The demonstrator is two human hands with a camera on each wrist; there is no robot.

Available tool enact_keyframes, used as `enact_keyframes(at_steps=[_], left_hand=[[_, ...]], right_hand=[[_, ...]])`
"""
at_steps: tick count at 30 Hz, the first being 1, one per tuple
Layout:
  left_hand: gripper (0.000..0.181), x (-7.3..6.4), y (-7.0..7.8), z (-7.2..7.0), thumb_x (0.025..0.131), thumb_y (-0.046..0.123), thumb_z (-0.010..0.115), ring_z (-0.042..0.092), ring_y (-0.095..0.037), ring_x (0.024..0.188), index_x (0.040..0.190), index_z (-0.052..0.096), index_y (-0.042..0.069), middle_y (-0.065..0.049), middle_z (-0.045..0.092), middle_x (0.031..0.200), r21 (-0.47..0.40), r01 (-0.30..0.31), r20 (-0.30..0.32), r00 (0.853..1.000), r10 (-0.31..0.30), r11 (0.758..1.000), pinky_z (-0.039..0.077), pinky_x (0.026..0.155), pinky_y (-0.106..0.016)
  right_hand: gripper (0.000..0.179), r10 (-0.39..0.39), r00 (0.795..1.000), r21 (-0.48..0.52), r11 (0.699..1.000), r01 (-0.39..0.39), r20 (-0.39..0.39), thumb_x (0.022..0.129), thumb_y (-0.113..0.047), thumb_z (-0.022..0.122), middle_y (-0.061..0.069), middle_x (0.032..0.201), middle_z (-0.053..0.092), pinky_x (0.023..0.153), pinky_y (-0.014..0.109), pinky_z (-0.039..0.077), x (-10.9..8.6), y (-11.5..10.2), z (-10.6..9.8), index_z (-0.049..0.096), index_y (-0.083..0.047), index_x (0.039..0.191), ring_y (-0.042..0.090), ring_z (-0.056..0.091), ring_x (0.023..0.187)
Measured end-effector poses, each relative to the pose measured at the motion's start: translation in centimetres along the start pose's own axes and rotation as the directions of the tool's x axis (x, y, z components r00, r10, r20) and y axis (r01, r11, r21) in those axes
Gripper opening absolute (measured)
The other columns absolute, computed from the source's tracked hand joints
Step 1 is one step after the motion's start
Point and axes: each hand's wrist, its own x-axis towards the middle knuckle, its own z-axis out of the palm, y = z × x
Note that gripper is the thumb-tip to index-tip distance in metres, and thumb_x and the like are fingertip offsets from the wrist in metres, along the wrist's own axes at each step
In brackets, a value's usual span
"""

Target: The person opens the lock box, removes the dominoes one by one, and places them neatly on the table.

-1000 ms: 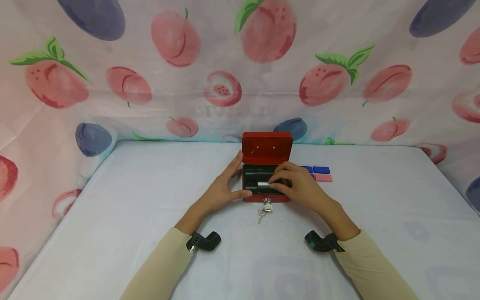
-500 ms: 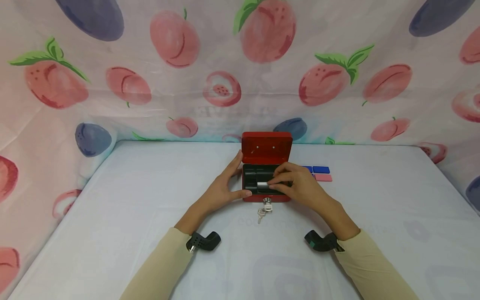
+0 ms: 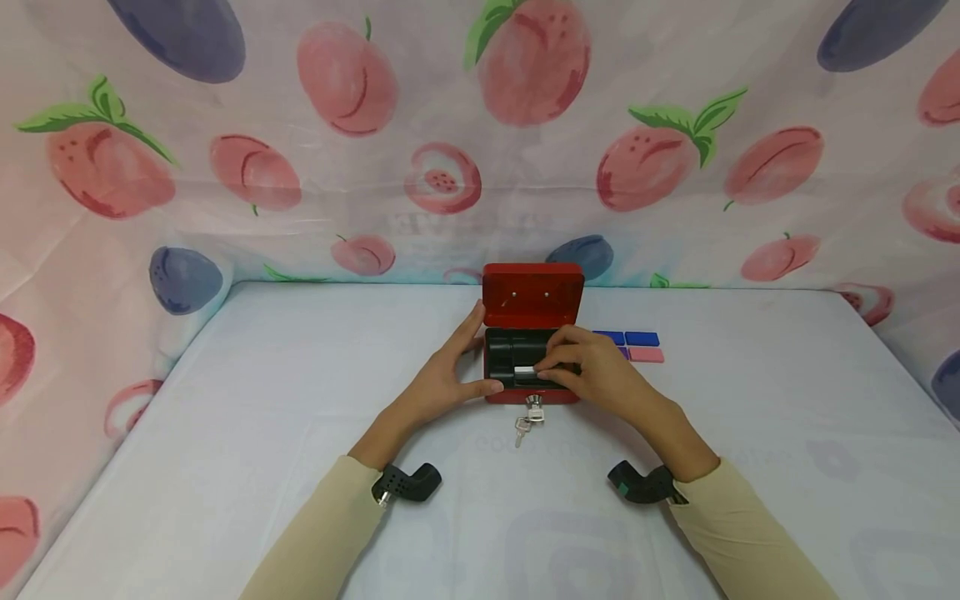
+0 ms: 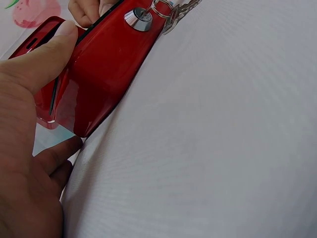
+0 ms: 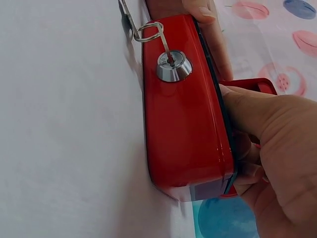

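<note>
A red cash box [image 3: 570, 398] stands with its lid [image 3: 533, 296] raised and a black coin tray [image 3: 498, 350] inside. My left hand [image 3: 442, 367] rests against its left end, thumb on the front rim and index finger stretched toward the lid. My right hand [image 3: 600, 364] reaches over the tray from the right, its curled fingertips pinching the right end of a small white piece [image 3: 523, 369]; exactly what the piece is I cannot tell. A key with a ring sits in the round silver lock [image 5: 173, 69] on the front, and a second key [image 3: 520, 432] hangs from it.
Behind my right hand, several flat blue tiles [image 3: 642, 339] and a pink tile [image 3: 647, 355] lie beside the box, partly covered by the hand. A white cloth [image 3: 300, 375] covers the table. A fruit-print curtain [image 3: 540, 183] hangs right behind the lid.
</note>
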Motion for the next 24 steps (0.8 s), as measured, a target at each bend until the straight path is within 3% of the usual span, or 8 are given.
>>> enact_keyframes(at_steps=[24], left_hand=[[0.099,0.0,-0.07,-0.01,0.072,0.039,0.072,0.035,-0.019,0.125,0.143,0.003,0.031,0.018,0.002,0.146,0.016,0.011,0.004,1.0,-0.012,1.0,0.024,0.102,-0.04]], right_hand=[[0.016,-0.024,1.0,0.018,1.0,0.024,-0.003,0.074,-0.009,0.072,-0.01,0.085,0.056,0.07,0.022,0.048,-0.09,0.07,0.15,0.073,-0.017,0.088,0.005,0.052,0.08]])
